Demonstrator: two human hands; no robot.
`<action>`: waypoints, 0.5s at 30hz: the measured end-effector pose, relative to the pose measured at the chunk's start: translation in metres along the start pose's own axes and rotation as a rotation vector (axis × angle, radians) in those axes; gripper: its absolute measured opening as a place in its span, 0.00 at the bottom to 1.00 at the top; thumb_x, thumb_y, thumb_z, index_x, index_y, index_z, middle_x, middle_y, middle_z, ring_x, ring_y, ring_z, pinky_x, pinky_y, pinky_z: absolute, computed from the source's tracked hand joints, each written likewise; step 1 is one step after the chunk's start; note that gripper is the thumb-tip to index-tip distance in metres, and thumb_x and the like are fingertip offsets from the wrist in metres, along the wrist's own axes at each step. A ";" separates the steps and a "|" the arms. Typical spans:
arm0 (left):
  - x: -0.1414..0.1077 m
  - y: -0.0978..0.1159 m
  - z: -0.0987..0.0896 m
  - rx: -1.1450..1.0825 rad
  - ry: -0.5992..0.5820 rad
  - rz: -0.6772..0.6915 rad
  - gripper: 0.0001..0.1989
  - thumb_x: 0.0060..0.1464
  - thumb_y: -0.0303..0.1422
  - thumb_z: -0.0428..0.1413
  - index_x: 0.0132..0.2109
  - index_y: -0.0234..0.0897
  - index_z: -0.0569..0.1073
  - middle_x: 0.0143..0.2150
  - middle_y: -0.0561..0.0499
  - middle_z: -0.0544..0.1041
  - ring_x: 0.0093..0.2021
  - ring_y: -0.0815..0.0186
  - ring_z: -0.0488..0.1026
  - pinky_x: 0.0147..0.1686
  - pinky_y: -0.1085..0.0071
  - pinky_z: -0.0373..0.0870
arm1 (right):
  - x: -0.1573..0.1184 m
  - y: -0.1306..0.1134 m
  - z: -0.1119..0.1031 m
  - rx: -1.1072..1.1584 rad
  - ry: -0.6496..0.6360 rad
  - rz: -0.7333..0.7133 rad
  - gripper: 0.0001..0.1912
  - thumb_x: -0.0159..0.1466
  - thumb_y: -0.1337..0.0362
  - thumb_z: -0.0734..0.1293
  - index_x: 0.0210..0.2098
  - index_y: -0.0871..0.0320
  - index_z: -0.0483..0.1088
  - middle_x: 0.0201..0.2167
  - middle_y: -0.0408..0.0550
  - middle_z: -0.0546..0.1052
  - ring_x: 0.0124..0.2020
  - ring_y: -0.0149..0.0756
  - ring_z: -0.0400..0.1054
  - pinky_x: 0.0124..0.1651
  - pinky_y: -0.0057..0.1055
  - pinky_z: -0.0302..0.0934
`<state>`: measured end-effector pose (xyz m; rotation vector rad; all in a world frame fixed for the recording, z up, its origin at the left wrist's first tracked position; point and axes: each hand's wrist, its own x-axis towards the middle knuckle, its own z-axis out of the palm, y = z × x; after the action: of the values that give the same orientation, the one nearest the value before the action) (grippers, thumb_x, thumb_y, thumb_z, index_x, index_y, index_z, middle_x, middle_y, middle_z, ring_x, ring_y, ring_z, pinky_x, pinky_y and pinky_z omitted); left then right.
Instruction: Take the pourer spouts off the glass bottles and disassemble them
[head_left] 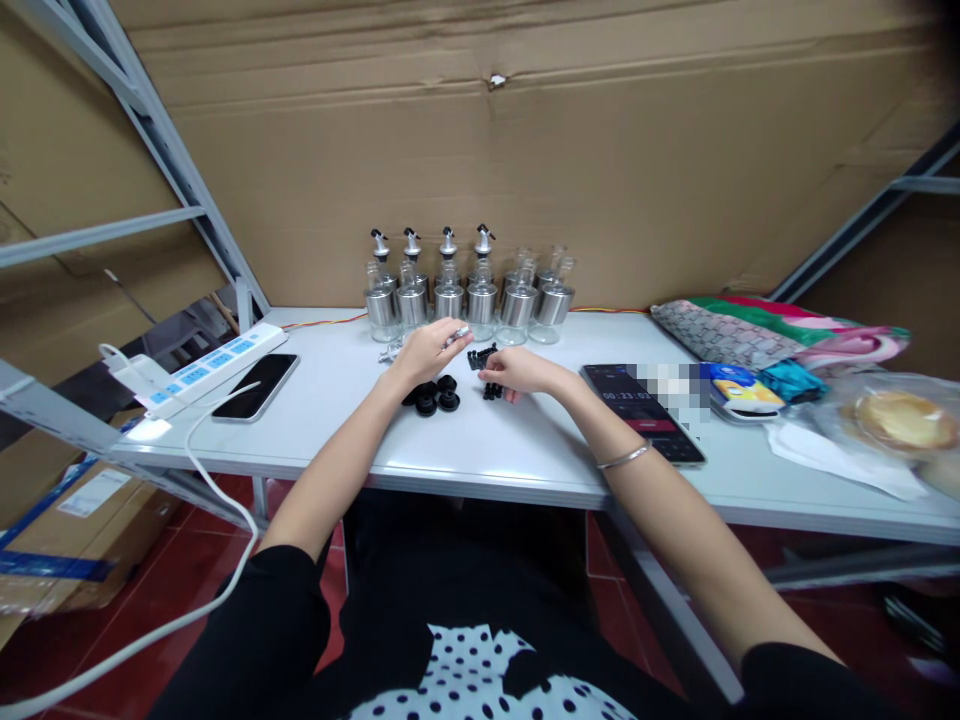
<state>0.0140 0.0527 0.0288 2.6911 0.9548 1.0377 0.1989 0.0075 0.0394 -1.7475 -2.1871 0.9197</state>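
Note:
Over the middle of the table, my left hand (429, 353) is closed around a small silver metal pourer part (457, 334), mostly hidden by the fingers. To its right my right hand (521, 370) dips its pinched fingers among small black pieces (481, 356); what lies between the fingertips is too small to make out. Black round stoppers (427, 398) are bunched below my left wrist. Small silver parts (388, 353) lie partly behind that hand. At the back stand several glass bottles with metal sleeves (449, 303); the rear ones at left carry pourer tops (448, 240).
A phone showing a timer (645, 415) lies near my right forearm. At left are another phone (256, 388), a power strip (217, 368) and a white cable (196, 450). Fabric (787, 335), a colourful packet (742, 388) and bagged food (904, 420) occupy the right. Cardboard (600, 160) walls the back.

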 end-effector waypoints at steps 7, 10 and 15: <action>-0.001 0.006 -0.003 -0.039 -0.019 -0.065 0.22 0.63 0.44 0.40 0.43 0.35 0.73 0.36 0.49 0.77 0.37 0.65 0.73 0.39 0.72 0.67 | 0.001 0.001 -0.004 0.046 0.159 -0.124 0.09 0.61 0.62 0.64 0.26 0.59 0.63 0.20 0.43 0.72 0.17 0.29 0.67 0.24 0.28 0.62; -0.002 0.008 -0.002 -0.073 0.010 -0.034 0.26 0.63 0.48 0.38 0.48 0.35 0.72 0.44 0.46 0.76 0.43 0.65 0.73 0.44 0.72 0.67 | 0.000 -0.004 -0.003 0.331 0.115 -0.301 0.09 0.59 0.60 0.66 0.34 0.59 0.67 0.30 0.46 0.74 0.24 0.29 0.69 0.28 0.27 0.65; -0.002 0.010 0.000 -0.158 0.083 0.009 0.30 0.63 0.50 0.34 0.57 0.35 0.66 0.54 0.44 0.72 0.52 0.64 0.71 0.50 0.71 0.66 | -0.001 -0.016 0.004 0.896 -0.034 -0.480 0.18 0.56 0.53 0.69 0.39 0.58 0.67 0.33 0.45 0.73 0.34 0.30 0.71 0.39 0.31 0.69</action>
<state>0.0179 0.0431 0.0305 2.5443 0.8360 1.1821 0.1846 0.0035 0.0454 -0.7571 -1.6443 1.4569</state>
